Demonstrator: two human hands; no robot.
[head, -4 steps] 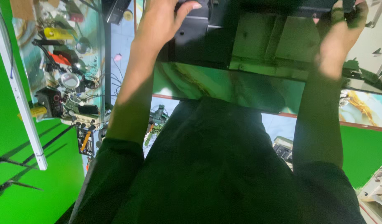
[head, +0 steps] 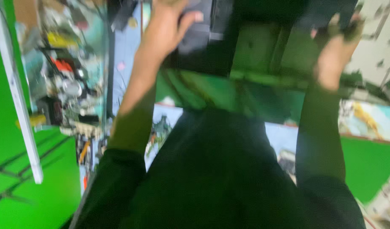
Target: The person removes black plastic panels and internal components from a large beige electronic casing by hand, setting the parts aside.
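Head view, overall: the picture is blurred with motion; a person in a dark top looks down along both bare forearms to a dark piece of equipment at the top of the frame.
Left hand (head: 167, 29): laid on the left part of the dark boxy unit (head: 212, 42), thumb stretched out to the right across its top face; the fingers run out of frame, so I cannot tell whether they are curled round an edge or just resting.
Right hand (head: 337, 53): up at the unit's right end, fingers bent over something dark and smeared; it looks like a hold, but the blur keeps me from saying it is closed tight.
Where the unit sits: at the far edge of the green glossy tabletop (head: 246, 93), straight ahead of the body, between the two hands.
Long axis: runs left to right across the view, square to the forearms; one hand at each end.
Which hand is nearer: both about level; the left reaches slightly further up the frame.
Facing: front or back cannot be made out.
Left side: a cluttered shelf of tools and parts (head: 63, 85), well apart from the left arm, and a white slanted rail (head: 19, 101) over the green floor (head: 25, 199).
Right side: a coloured printed panel (head: 369, 121) just beyond the right forearm.
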